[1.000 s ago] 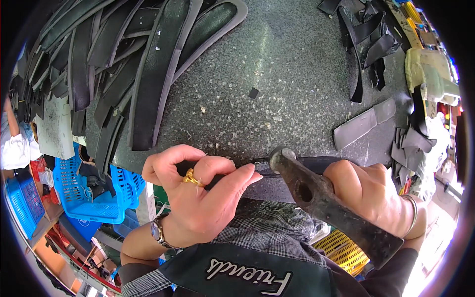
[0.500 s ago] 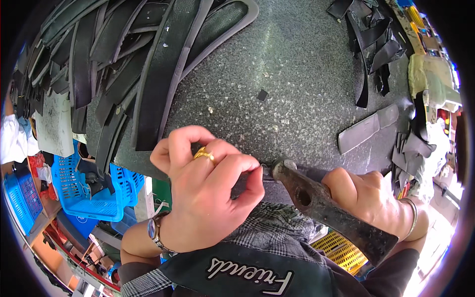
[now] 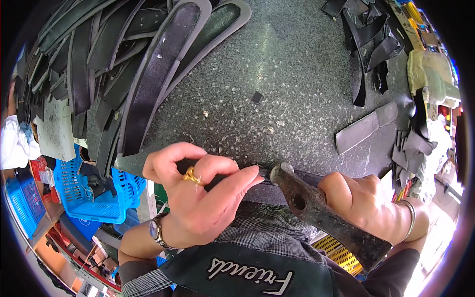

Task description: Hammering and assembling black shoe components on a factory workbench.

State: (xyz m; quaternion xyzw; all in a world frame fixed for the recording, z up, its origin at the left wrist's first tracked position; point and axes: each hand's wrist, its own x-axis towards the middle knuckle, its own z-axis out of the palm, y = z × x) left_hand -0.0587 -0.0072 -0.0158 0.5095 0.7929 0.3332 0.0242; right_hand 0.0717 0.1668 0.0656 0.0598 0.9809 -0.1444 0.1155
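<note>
The right hand grips a hammer, partly hiding a strip; the left hand curls there, hold unclear. Straps crowd upper left, scraps upper right.

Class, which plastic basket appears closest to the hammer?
The yellow basket, at lower right, partly hidden behind the hammer. Colour and position set it apart: the blue baskets are at the picture's left.
</note>
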